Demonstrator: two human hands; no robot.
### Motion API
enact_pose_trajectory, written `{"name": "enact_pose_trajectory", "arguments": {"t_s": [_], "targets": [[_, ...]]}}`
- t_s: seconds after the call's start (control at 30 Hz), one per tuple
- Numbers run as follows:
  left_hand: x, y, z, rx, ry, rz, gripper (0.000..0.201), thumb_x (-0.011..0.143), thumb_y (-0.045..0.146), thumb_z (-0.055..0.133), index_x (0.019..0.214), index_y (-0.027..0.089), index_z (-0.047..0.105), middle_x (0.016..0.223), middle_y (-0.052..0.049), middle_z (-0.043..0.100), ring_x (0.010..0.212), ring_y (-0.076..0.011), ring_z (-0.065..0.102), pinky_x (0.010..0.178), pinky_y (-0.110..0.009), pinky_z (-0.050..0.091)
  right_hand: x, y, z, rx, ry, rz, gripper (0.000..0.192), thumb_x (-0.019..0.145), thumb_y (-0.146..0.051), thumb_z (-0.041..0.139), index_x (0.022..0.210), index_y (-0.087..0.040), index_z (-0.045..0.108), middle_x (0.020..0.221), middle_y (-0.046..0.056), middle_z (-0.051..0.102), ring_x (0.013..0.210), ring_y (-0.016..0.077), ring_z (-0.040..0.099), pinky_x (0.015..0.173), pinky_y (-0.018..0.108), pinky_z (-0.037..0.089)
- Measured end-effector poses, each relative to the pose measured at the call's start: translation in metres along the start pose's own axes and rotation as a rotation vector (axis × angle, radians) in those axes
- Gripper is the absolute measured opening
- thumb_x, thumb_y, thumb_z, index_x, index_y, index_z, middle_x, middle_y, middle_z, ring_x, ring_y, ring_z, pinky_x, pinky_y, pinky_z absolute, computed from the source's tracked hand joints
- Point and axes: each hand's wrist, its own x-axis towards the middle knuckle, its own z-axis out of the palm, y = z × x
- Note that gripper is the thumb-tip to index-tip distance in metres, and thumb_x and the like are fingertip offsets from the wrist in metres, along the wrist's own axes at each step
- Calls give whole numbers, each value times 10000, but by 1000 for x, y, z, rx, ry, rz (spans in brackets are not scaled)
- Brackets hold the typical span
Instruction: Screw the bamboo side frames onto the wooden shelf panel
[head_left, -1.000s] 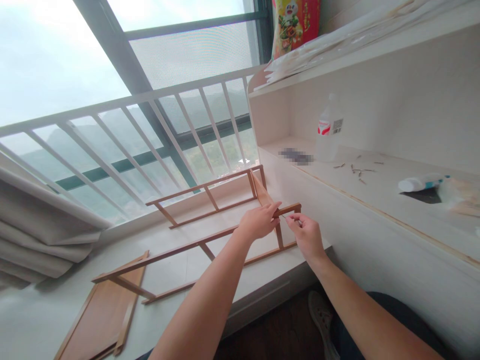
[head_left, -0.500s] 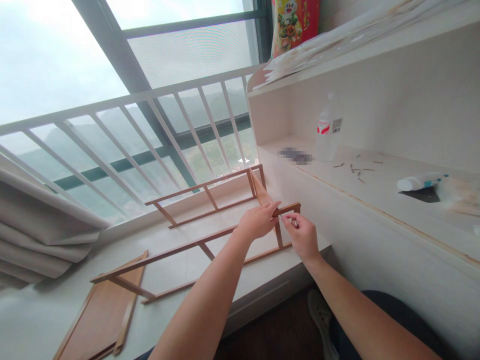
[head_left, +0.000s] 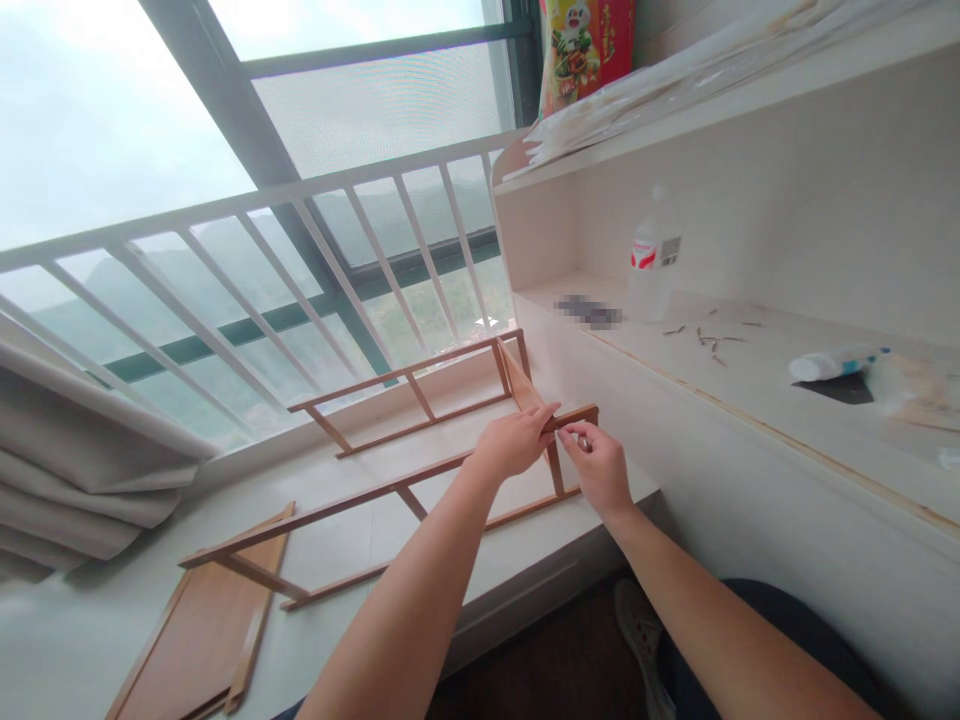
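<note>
A brown wooden rack frame [head_left: 390, 488] of thin rails lies on the white window sill [head_left: 330, 545]. My left hand [head_left: 512, 441] grips the near top rail close to its right end. My right hand [head_left: 598, 467] is right beside it, fingers pinched on a small metal piece held against the rail's end. A second ladder-like side of the frame [head_left: 409, 390] stands behind, joined by a short brown panel [head_left: 519, 380].
A flat brown board [head_left: 199, 625] lies at the sill's left. White window railing [head_left: 300, 260] runs behind. The white shelf unit [head_left: 750, 400] on the right holds a plastic bottle [head_left: 654, 258], loose screws [head_left: 712, 340] and a glue tube [head_left: 832, 362]. A curtain [head_left: 67, 460] hangs left.
My right hand has slid a little left, closer to my left hand and the rail's end. The frame and my left hand stay where they were.
</note>
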Motion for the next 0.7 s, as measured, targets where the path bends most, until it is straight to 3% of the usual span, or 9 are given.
{"name": "enact_pose_trajectory", "arguments": {"t_s": [0.33, 0.7], "targets": [[1, -2, 1, 8, 6, 20, 518, 1046, 428, 386, 1552, 325, 343, 1331, -65, 695, 1149, -274, 692, 906, -376, 560, 4, -4, 0, 20, 4, 25, 342, 878, -489, 662, 889, -164, 768, 637, -10, 569, 580, 145, 439, 585, 286, 369], [3, -4, 1, -31, -8, 15, 536, 1050, 453, 377, 1569, 325, 348, 1353, -85, 686, 1171, -282, 683, 900, -363, 541, 4, -2, 1, -13, 6, -39, 354, 875, -495, 659, 885, -160, 770, 612, -18, 558, 556, 139, 434, 572, 281, 380]]}}
